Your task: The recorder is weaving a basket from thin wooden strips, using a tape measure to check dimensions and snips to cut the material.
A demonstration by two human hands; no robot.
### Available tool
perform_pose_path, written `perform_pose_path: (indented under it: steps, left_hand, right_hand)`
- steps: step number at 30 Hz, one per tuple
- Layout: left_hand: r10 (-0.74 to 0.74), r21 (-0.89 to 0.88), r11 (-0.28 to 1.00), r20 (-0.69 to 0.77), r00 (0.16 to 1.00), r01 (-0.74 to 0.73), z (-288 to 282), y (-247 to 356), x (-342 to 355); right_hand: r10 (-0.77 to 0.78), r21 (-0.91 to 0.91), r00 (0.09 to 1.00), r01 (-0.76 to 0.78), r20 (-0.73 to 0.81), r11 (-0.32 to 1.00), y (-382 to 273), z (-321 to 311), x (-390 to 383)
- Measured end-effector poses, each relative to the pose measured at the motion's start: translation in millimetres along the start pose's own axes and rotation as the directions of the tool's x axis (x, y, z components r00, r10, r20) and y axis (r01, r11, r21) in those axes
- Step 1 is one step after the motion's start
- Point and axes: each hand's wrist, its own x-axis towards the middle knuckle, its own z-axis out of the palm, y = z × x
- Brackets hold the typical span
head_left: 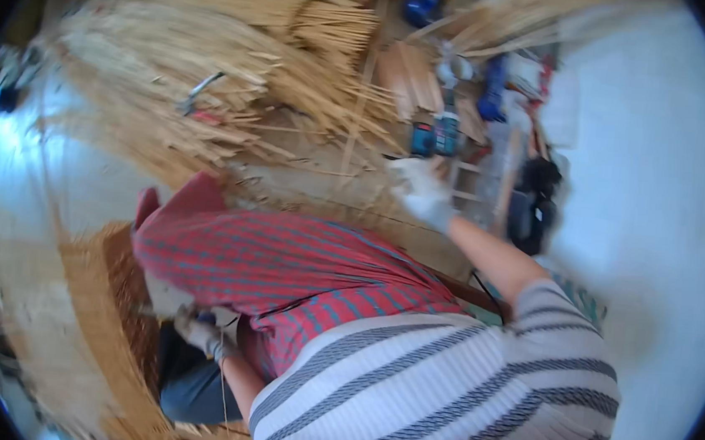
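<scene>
My right hand (423, 194), in a white glove, reaches out at the right of centre, just short of a teal and black cordless power tool (444, 129). Its fingers are blurred, and a small dark tip shows beside them. Low on the left, my left hand (202, 332) wears a grey-white glove and is closed at the edge of the red checked cloth (299, 257) over my lap. Something small and blue shows at its fingers, and a thin strand hangs beside it. What it grips is too blurred to name.
Bundles of split straw-coloured strips (183, 46) cover the floor ahead. A hammer-like tool (202, 94) lies on them. Flat wooden pieces (407, 78), a blue object (492, 90) and black items (534, 202) crowd the right. Brown shavings (130, 293) lie by a tan sheet at left.
</scene>
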Motion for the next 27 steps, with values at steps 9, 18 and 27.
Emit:
perform_pose_path:
  steps: [9,18,27]
  left_hand:
    - [0.247,0.074,0.959,0.257,0.934,-0.274,21,36,-16]
    - [0.424,0.09,0.88,0.296,0.856,-0.467,23,18,-10]
    - [0.357,-0.076,0.934,0.114,0.927,-0.35,8,39,-40]
  right_hand:
    - [0.146,-0.119,0.842,-0.098,0.519,0.988,38,145,-24]
    - [0.391,-0.378,0.74,-0.198,0.548,0.904,52,105,-12]
    - [0.308,-0.342,0.818,-0.147,0.486,0.928,66,139,-6]
